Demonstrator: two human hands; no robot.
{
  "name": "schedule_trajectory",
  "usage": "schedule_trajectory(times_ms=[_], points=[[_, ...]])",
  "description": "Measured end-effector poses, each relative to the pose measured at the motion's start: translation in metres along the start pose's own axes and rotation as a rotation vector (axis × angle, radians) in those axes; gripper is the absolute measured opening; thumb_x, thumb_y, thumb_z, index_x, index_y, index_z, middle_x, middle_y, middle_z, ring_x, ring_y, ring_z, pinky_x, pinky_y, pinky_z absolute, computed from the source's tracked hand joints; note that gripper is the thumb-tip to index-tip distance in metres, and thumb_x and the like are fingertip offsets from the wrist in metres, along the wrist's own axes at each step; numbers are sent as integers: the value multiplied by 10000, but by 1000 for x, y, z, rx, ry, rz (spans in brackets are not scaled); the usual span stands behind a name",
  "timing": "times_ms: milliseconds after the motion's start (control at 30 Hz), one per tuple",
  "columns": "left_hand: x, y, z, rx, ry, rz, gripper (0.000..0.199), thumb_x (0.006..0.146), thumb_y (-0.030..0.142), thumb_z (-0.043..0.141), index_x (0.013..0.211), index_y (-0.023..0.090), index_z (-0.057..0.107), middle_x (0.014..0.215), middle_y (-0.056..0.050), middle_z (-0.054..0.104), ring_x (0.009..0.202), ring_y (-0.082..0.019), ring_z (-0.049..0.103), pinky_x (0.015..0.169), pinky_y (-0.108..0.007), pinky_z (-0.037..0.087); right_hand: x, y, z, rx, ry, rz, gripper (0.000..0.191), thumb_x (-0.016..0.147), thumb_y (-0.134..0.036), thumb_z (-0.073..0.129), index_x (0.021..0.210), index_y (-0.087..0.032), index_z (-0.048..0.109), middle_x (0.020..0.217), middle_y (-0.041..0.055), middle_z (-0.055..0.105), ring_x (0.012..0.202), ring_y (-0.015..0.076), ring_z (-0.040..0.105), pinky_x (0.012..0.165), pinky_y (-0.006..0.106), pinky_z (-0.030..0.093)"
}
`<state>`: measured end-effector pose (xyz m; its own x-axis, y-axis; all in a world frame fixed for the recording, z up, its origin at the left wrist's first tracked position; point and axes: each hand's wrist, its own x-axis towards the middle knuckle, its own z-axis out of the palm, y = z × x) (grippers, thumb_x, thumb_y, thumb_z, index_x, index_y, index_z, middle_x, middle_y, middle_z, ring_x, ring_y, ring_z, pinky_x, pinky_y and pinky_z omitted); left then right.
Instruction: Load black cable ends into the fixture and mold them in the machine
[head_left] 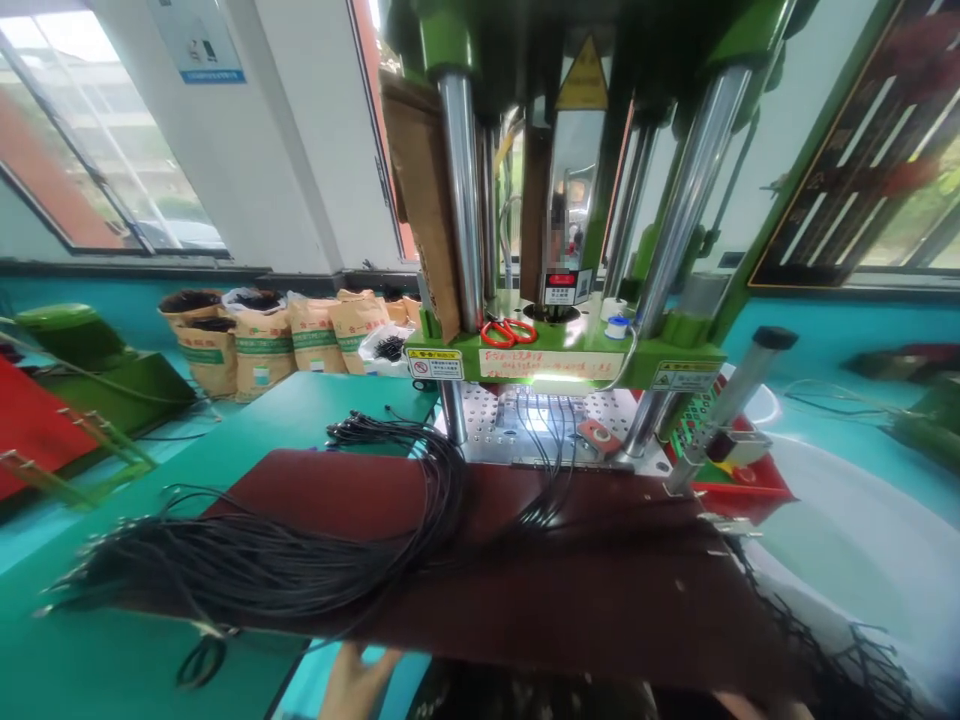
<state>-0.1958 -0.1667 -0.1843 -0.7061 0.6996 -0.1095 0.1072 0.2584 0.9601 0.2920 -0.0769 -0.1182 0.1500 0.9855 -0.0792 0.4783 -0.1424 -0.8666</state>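
Observation:
At the bottom edge, my left hand [358,686] is just below the front edge of a dark red-brown board [570,610]. Its fingers are apart and I see nothing in them. Only a sliver of my right hand [754,706] shows at the lower right, its fingers hidden. A thick bundle of black cables [285,565] lies across the board's left side and onto the green table. Several thin cables [553,450] run from the board into the lit mold area [540,412] of a green press [675,350].
Red-handled scissors [508,332] and a blue-and-white spool [617,327] rest on the press ledge. Right of it stand a red crate [757,492] and a large white tub [862,540]. Black scraps [832,640] hang at the board's right edge. Paper sacks [262,350] line the back wall.

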Motion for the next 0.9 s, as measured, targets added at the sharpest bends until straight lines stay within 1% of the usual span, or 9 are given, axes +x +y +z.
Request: schedule_trajectory(times_ms=[100,167,233,333,433,500,600,733,900], points=[[-5,-6,4,-12,65,34,550,415,475,696,824,126,582,856,-109,661,937,-340,574,855,-432,434,4,9,9,31,53,-2,558,529,-411,651,1068,-280,597,920,69,680,1017,362,542,807,413,505],[-5,-8,4,7,44,42,516,441,461,692,821,128,588,867,-104,660,969,-333,562,881,-420,421,7,14,12,46,118,11,562,528,-408,637,1076,-290,589,878,68,685,962,363,573,769,425,521],[-3,-8,2,24,0,40,482,452,443,693,806,131,596,857,-96,662,982,-324,558,907,-410,405,10,18,15,61,170,25,599,497,-392,647,1089,-349,569,886,46,685,929,361,588,702,420,544],[-1,-6,-2,34,-24,32,459,448,429,696,790,137,604,833,-86,666,991,-322,553,923,-408,393,13,18,16,97,174,10,684,459,-352,661,1128,-402,529,992,12,661,939,352,584,624,404,559],[1,-4,-5,43,-40,-5,459,428,413,702,785,141,606,840,-90,668,1014,-335,539,917,-418,397,13,14,12,115,165,-4,710,454,-324,670,1144,-398,523,1064,0,633,996,341,557,616,383,562],[3,-4,-7,45,-57,-42,468,417,406,709,786,138,607,865,-100,667,1012,-342,540,912,-423,401,14,11,9,116,162,-2,685,464,-322,674,1133,-378,541,1081,3,625,1019,331,547,647,368,561],[5,-5,-8,47,-60,-68,514,384,401,726,803,128,607,896,-119,665,1001,-353,546,909,-430,403,15,6,6,116,121,-11,652,484,-332,672,1126,-295,568,1048,39,642,991,331,566,702,365,551],[6,-12,-7,43,-45,-40,576,397,423,714,866,109,600,905,-134,661,1009,-356,541,937,-441,375,6,2,9,110,92,-7,604,531,-346,653,1112,-200,581,947,88,675,884,310,614,703,354,537],[-1,-13,-5,104,-30,1,622,453,508,671,932,118,590,912,-119,657,1070,-340,506,977,-447,326,-6,-6,13,117,106,-15,522,520,-379,637,991,-153,629,822,80,696,815,290,630,693,331,532]])
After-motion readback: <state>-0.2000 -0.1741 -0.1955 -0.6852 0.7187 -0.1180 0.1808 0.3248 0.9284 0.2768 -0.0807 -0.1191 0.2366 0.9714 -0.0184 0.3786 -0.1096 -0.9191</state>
